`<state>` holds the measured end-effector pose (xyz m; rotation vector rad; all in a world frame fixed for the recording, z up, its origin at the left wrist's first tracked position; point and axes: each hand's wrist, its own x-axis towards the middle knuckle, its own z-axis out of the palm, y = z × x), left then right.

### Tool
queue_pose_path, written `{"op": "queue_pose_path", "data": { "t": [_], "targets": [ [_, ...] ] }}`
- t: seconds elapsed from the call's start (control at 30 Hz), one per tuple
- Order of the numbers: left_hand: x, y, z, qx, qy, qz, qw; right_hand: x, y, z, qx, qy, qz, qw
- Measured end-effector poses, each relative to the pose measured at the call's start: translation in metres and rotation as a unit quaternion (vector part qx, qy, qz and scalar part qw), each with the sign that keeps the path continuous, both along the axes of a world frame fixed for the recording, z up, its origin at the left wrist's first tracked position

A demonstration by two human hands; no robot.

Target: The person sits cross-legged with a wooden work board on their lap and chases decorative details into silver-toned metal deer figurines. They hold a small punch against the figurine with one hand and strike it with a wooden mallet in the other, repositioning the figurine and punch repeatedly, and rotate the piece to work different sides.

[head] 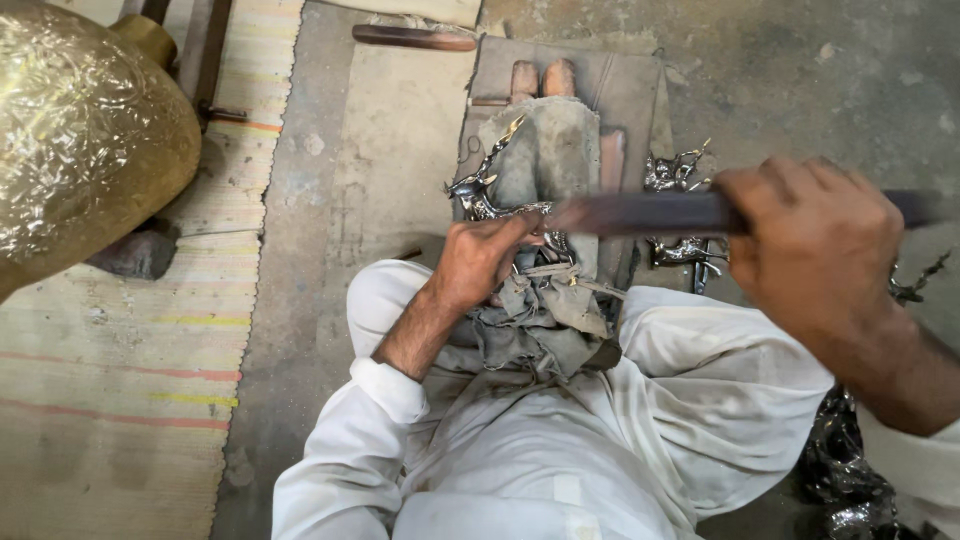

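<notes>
Left hand: my left hand [478,262] is closed on a small silvery metal figurine [487,192], pinning it against the cloth-wrapped block [556,150] over my lap.
Right hand: my right hand [815,245] is clenched round a long dark file [640,212], its tip meeting the figurine.
Risk: in my judgement the file could skid off the thin antlers into my left fingers; a loose hold would cause it.
Surface: bare concrete floor [380,130], more figurines [680,175] right of the block.
Room: striped mat [120,380] and an embossed brass vessel [80,140] left of the block.

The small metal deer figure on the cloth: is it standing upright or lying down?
Lying down. The metal deer figure rests on its side on the grey cloth, pinned by the left hand; the right hand holds a file.
</notes>
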<state>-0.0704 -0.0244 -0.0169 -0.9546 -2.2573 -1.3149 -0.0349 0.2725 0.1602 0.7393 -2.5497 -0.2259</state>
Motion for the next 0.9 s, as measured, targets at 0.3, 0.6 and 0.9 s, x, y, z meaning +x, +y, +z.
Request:
{"op": "queue_pose_path", "data": {
  "t": [0.3,0.6,0.9],
  "targets": [
    [0.003,-0.003,0.003,-0.057,-0.03,0.037,0.997,0.002,-0.009,0.004,-0.005,-0.016,0.001,1.0],
    [0.003,-0.004,0.004,-0.015,0.014,0.01,1.0,-0.003,-0.002,-0.003,-0.078,-0.027,0.026,0.996],
    [0.004,-0.006,0.005,-0.028,-0.006,0.024,0.999,-0.005,-0.002,-0.003,0.012,0.009,0.019,1.0]
  ]
}}
